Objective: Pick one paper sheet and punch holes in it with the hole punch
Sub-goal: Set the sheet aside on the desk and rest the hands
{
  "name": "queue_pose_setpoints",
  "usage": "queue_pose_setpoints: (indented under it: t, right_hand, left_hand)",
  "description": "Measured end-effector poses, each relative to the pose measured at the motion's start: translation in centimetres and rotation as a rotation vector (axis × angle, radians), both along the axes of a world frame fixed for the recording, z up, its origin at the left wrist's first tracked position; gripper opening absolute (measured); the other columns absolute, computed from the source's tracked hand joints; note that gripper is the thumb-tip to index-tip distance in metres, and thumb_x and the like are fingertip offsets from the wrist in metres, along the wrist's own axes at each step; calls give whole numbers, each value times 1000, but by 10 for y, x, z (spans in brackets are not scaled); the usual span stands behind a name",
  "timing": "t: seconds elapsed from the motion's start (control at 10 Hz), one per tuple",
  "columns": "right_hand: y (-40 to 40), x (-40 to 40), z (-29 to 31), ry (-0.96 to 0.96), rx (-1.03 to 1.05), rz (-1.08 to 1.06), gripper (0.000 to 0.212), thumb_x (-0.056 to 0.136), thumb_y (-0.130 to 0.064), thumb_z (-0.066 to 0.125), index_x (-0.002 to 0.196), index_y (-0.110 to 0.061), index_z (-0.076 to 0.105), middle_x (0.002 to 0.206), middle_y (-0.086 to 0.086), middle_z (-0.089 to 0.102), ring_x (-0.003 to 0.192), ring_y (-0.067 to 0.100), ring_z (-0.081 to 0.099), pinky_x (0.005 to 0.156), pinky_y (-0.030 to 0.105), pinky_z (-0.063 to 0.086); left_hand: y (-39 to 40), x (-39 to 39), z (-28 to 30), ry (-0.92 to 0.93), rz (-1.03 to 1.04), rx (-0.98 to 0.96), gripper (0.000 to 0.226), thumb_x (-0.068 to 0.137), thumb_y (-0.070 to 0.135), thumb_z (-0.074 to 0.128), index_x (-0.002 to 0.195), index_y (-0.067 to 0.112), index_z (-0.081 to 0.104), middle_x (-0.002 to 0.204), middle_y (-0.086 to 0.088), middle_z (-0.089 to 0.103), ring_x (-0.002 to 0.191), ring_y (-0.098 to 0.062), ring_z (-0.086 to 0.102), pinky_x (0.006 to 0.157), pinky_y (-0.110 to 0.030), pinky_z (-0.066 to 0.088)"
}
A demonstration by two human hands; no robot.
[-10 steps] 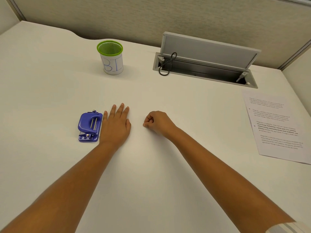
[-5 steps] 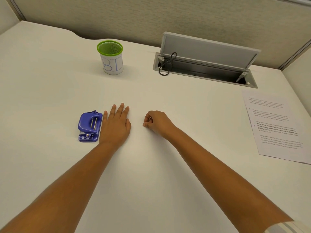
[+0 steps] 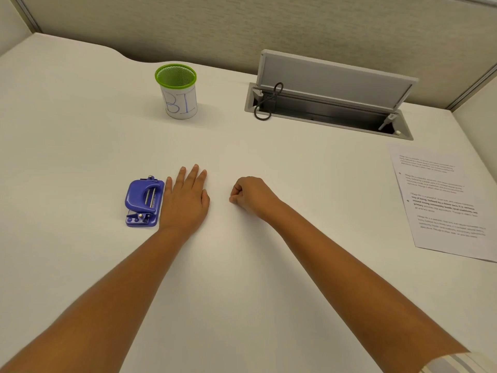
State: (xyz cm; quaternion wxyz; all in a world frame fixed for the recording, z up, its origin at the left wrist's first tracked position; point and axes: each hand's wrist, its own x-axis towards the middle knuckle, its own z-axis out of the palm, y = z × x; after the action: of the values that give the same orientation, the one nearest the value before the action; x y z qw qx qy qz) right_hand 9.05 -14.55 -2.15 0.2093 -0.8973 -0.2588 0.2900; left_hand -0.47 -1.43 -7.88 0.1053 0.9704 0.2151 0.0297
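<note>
A blue hole punch [image 3: 144,201] lies on the white desk [image 3: 80,146] left of centre. My left hand [image 3: 185,199] rests flat on the desk, palm down, fingers apart, its little-finger edge right beside the punch. My right hand [image 3: 251,195] is curled into a loose fist on the desk a short way to the right, with nothing in it. A small stack of printed paper sheets [image 3: 446,200] lies at the far right edge, well away from both hands.
A green-rimmed mesh pen cup [image 3: 177,91] with a white label stands at the back centre. An open grey cable hatch [image 3: 328,103] with a dark cable loop sits at the back right. Partition walls close off the back.
</note>
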Motion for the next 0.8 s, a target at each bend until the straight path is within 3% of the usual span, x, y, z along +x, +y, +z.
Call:
queue_pose_setpoints:
  t: [0.1,0.2,0.7,0.8]
  right_hand:
    - [0,0,1,1,-3,3,23,86,-8,57,102,7,64,109,22,66,76,20,49,68,27,37]
    - [-3,-1,3,-7,26,10,20,86,-9,58,99,4,65,107,18,67,78,18,50,70,28,40]
    - [-3,-2,3,-13,36,-4,18,87,-12,59,101,-1,62,100,11,64,84,19,53,74,31,43]
    - [-2,-4,2,-30,27,-21,19,87,-14,60,104,-4,59,107,11,63,91,24,57,75,33,44]
  left_hand:
    - [0,1,0,1,2,0,52,96,25,26,147,18,20,158,-1,15,146,-23,8,117,-45,6]
    - [0,0,-1,-1,1,3,52,96,25,26,147,18,20,158,-1,15,146,-23,8,117,-45,5]
    - [0,0,1,-2,0,0,52,96,25,26,147,18,21,157,-2,16,146,-23,8,117,-45,6]
    - [0,0,1,0,-1,4,52,96,25,26,147,18,20,158,-1,15,146,-23,8,117,-45,6]
